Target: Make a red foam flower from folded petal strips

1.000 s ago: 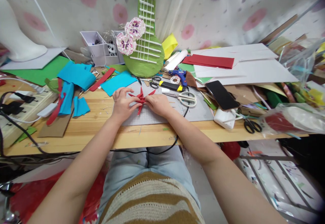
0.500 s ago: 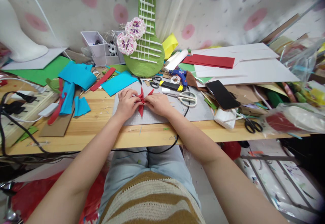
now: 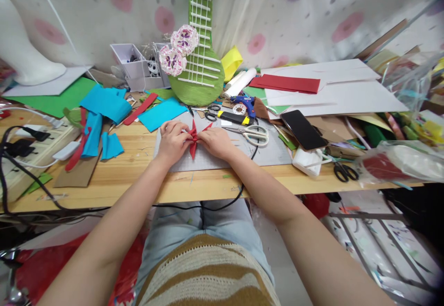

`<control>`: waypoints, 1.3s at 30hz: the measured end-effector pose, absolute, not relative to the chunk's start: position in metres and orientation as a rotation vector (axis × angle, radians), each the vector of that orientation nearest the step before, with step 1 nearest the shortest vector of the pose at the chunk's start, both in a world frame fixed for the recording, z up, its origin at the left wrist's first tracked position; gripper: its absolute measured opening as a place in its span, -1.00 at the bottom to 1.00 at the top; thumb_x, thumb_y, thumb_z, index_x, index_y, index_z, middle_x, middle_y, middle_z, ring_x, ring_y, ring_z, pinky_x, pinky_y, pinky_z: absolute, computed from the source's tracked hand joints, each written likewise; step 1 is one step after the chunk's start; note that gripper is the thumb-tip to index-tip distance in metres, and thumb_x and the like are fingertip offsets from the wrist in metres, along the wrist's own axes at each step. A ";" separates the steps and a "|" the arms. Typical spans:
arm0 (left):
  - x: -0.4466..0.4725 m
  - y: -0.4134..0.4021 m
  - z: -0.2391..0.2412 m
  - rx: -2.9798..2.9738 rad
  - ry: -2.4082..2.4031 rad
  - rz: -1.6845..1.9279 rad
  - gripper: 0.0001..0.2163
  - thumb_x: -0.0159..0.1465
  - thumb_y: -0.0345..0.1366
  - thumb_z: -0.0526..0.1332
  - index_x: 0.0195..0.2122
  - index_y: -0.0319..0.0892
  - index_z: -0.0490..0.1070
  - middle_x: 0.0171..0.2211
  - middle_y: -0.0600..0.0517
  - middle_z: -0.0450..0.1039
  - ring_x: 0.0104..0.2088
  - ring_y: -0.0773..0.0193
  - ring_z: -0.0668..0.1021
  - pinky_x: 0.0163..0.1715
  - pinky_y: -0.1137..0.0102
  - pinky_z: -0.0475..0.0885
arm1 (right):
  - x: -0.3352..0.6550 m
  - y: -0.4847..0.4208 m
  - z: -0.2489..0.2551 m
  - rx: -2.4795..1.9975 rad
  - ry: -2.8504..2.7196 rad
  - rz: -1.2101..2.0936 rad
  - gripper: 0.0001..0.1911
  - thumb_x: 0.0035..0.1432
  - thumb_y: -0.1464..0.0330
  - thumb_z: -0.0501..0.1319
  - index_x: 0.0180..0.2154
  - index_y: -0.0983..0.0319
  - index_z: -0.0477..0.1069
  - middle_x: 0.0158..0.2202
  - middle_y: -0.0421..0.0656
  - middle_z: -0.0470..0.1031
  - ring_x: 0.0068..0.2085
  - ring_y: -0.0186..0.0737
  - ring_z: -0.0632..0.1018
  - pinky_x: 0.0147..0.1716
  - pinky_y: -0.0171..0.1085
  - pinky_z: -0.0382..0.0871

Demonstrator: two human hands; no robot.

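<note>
A red pointed paper flower (image 3: 193,151) is pinched between my two hands over the grey cutting mat (image 3: 274,155). My left hand (image 3: 172,140) grips its left side, and my right hand (image 3: 218,142) has its fingertips on the right side near the centre. Narrow red points stick out above and below the fingers; the parts under my fingertips are hidden. Right of my right hand lie white-handled scissors (image 3: 255,135) and a yellow-and-black utility knife (image 3: 236,118). Small black scissors (image 3: 212,111) rest behind the hands.
A green guitar-shaped craft piece (image 3: 199,90) stands at the back with two paper flowers. Blue crepe paper (image 3: 106,102) and a power strip (image 3: 29,151) lie left. A blue glue gun (image 3: 247,103), a phone (image 3: 303,130) and black scissors (image 3: 346,172) lie right.
Both hands stay nearly in place on the red paper flower. Its upper right point has tilted slightly further right and looks thinner.
</note>
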State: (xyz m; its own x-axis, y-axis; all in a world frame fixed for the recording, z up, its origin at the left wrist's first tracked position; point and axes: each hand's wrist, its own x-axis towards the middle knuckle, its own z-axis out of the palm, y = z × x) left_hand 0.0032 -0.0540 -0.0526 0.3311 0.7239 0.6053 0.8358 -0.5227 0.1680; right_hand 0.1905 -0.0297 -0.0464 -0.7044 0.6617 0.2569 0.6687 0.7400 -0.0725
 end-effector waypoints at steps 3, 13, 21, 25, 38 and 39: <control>0.004 -0.054 -0.053 -2.431 -1.427 -0.954 -0.89 0.18 -0.24 0.23 -0.48 -0.04 0.47 -0.29 0.03 0.46 -0.09 0.15 0.38 -0.01 0.14 0.12 | 0.190 -0.031 -0.046 -1.052 -2.673 -0.064 -0.59 0.33 0.19 -0.11 -0.17 0.26 0.44 -0.29 -0.05 0.52 -0.25 -0.21 0.43 -0.28 -0.28 0.07; 0.007 -0.053 -0.059 -2.364 -1.301 -0.965 -0.90 0.15 -0.21 0.26 -0.43 -0.10 0.46 -0.24 0.00 0.47 -0.09 0.13 0.38 -0.04 0.15 0.15 | 0.188 -0.030 -0.046 -1.010 -2.687 -0.072 -0.61 0.34 0.24 -0.13 -0.19 0.26 0.41 -0.29 -0.07 0.51 -0.26 -0.21 0.39 -0.27 -0.26 0.05; 0.003 -0.055 -0.055 -2.269 -1.395 -1.033 -0.89 0.19 -0.25 0.21 -0.47 -0.08 0.45 -0.30 0.02 0.47 -0.11 0.14 0.38 -0.02 0.14 0.13 | 0.190 -0.032 -0.040 -1.114 -2.617 -0.099 -0.65 0.30 0.19 -0.03 -0.25 0.26 0.41 -0.32 -0.08 0.51 -0.27 -0.19 0.40 -0.28 -0.25 0.05; 0.008 -0.062 -0.050 -2.120 -1.505 -1.109 -0.89 0.11 -0.21 0.24 -0.38 -0.10 0.45 -0.22 -0.04 0.44 -0.07 0.08 0.37 0.00 0.12 0.12 | 0.189 -0.032 -0.038 -1.136 -2.590 -0.139 -0.66 0.32 0.26 -0.07 -0.23 0.29 0.40 -0.32 -0.05 0.51 -0.28 -0.18 0.38 -0.31 -0.25 0.03; 0.023 -0.063 -0.057 -2.047 -1.747 -0.973 -0.81 0.22 -0.21 0.13 -0.45 -0.10 0.50 -0.46 0.00 0.54 -0.32 0.15 0.47 -0.07 0.15 0.14 | 0.176 -0.033 -0.045 -1.207 -2.484 -0.161 -0.66 0.32 0.27 -0.11 -0.26 0.29 0.37 -0.32 -0.04 0.50 -0.27 -0.18 0.38 -0.29 -0.24 0.03; 0.023 -0.062 -0.057 -2.039 -1.771 -0.976 -0.80 0.22 -0.22 0.13 -0.46 -0.11 0.49 -0.48 0.00 0.53 -0.34 0.16 0.47 -0.08 0.16 0.15 | 0.175 -0.032 -0.046 -1.212 -2.478 -0.164 -0.65 0.32 0.27 -0.11 -0.26 0.29 0.37 -0.33 -0.04 0.50 -0.27 -0.18 0.38 -0.30 -0.24 0.03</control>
